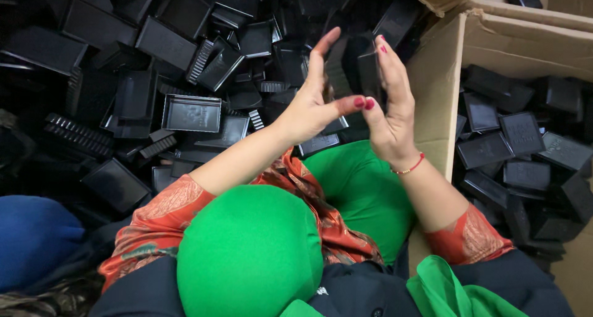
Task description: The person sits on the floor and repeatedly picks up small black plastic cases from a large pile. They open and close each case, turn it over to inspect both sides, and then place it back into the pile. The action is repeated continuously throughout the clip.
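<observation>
Since the black plastic piece (369, 70) sits up between both palms, most of it is hidden, but it looks like one of the same shallow moulded trays lying all around. It's held upright between the left hand (309, 107) and the right hand (389, 116), with the thumbs meeting just below it. The right fingers (390, 64) lie flat along its far side, pressing rather than curling. The left fingers (318, 58) are stretched straight up and a bit splayed, so I can't tell how much of them actually touches it.

My guess on handling: very light, thin-walled, stiff but a little flexy, smooth enough to slide if you only pinch a flat face. The rims and corners look like the best place to grab, thumb under one edge and fingertips on the opposite edge. Squeezing the middle would probably bow it.

Beyond the left fingers is a big loose heap of black trays and ribbed parts (167, 58). Beyond the right fingers, a cardboard box (435, 88) stands open with more trays (522, 150) inside. Below the wrists are green-clad knees (253, 249).
</observation>
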`<state>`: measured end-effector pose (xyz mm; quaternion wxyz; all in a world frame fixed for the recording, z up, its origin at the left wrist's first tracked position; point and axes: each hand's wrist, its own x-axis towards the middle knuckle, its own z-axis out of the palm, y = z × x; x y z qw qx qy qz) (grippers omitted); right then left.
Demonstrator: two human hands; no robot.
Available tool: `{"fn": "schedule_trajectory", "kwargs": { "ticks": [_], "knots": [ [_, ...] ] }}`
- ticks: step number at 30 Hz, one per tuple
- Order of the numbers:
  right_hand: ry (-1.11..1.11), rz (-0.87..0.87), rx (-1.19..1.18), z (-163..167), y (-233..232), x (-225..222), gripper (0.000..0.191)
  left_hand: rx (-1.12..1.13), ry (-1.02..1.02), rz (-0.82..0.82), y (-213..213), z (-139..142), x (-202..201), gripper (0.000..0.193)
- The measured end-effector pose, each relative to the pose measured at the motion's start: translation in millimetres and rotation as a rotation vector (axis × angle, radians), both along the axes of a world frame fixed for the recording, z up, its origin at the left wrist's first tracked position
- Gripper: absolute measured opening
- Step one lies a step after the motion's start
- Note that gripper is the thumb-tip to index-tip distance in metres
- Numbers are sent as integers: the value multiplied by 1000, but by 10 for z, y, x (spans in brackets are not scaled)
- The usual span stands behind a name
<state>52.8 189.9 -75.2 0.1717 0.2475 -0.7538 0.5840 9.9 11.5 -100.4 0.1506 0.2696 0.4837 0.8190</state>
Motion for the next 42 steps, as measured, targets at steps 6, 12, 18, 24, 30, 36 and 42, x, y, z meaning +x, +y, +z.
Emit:
{"fn": "schedule_trajectory", "kwargs": {
  "ticks": [6,12,18,24,30,36,42],
  "knots": [
    [95,-73,84,-68,79,22,56,-23,-48,47,-59,113,-12,110],
    [62,11,41,-33,57,53,53,1,-122,-23,-89,189,30,105],
    [57,-36,92,-7,-42,89,53,18,-124,38,-92,198,35,99],
    [15,-97,157,81,-131,156,52,51,-148,69,-88,136,36,95],
    [119,-78,289,153,-179,159,79,-105,-109,255,-112,70,-47,73],
    [-75,24,185,78,-166,136,54,-386,274,589,-291,133,-154,28],
    [-107,197,276,-74,-81,162,25,-524,390,593,-345,344,-91,32]
  ]
}}
